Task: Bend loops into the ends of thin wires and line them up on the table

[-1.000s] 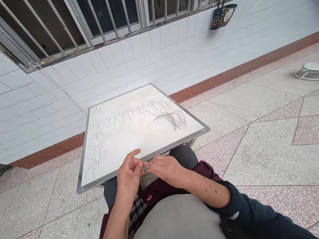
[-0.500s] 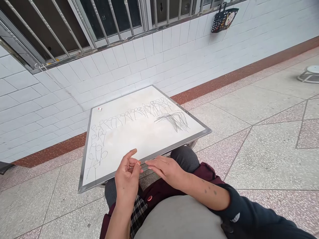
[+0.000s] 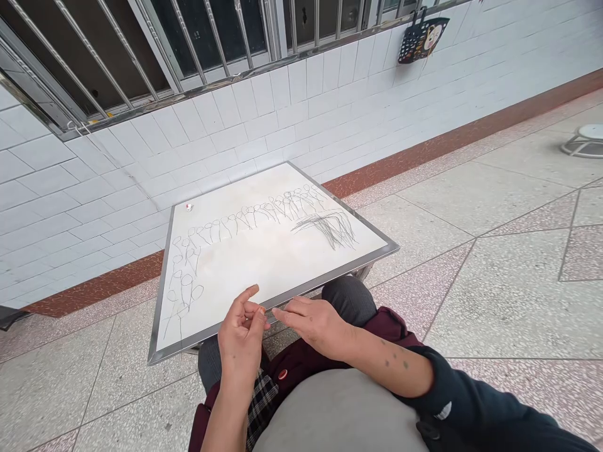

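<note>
Pinching with the thumb and a bent finger, the left hand (image 3: 242,329) is near the front edge of the table (image 3: 245,267). A tiny orange spot shows at its thumb tip, but I cannot tell if that is a thing being held. The right hand (image 3: 315,325) has its fingers long and close together, pointing at the left fingertips. Its thumb is hidden, so I cannot tell if it pinches anything.

The table top is flat, smooth and white, with a shiny grey metal edge. Looped strands (image 3: 252,215) lie on it in a curved row along the back and down the left side. They are thin and dark like wire, with round tops and long, thin tails, and many cross over each other. On the right part of the table is a messy bunch of loose strands (image 3: 332,229), bent and spread out. A small white and red thing (image 3: 189,207) sits near the back left corner.

Behind the table is a wall (image 3: 282,119) of shiny white tiles, with round metal bars (image 3: 188,41) above. A black bag (image 3: 424,37) with white dots hangs there. The floor (image 3: 518,295) is speckled stone, and a white stool (image 3: 592,132) stands far to the right.
</note>
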Available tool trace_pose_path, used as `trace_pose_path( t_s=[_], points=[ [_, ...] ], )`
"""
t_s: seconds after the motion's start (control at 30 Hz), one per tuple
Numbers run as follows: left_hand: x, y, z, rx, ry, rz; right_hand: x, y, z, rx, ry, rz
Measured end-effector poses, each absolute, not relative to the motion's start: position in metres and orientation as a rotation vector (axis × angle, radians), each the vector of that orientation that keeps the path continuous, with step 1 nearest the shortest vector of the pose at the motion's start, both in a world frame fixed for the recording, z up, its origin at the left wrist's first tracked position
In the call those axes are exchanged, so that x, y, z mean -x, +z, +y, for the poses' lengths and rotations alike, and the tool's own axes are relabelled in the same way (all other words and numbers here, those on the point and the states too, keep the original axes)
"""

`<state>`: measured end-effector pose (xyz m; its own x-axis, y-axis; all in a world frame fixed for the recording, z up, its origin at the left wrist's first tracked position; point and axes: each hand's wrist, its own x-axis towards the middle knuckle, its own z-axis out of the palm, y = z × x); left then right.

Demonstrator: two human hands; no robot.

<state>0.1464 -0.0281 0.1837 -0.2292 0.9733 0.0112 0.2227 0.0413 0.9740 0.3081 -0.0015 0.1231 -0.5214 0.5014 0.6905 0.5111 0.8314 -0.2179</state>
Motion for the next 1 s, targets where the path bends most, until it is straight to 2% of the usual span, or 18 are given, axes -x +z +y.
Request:
trace_pose_path(
  t_s=[0.27,0.5,0.73,1.0],
  points=[
    [-0.146,0.187,-0.030,-1.191,1.268,1.467,-0.309,0.129,-0.004,0.731,0.040,-2.168],
    [-0.132,0.190,-0.029,-1.191,1.335,1.516,-0.312,0.126,-0.002,0.779,0.308,-2.076],
    [-0.126,0.198,-0.032,-1.122,1.444,1.611,-0.319,0.124,0.000,0.805,0.335,-2.109],
    [-0.111,0.185,-0.019,-1.110,1.516,1.607,-0.338,0.126,0.009,0.958,0.378,-2.071]
  ],
)
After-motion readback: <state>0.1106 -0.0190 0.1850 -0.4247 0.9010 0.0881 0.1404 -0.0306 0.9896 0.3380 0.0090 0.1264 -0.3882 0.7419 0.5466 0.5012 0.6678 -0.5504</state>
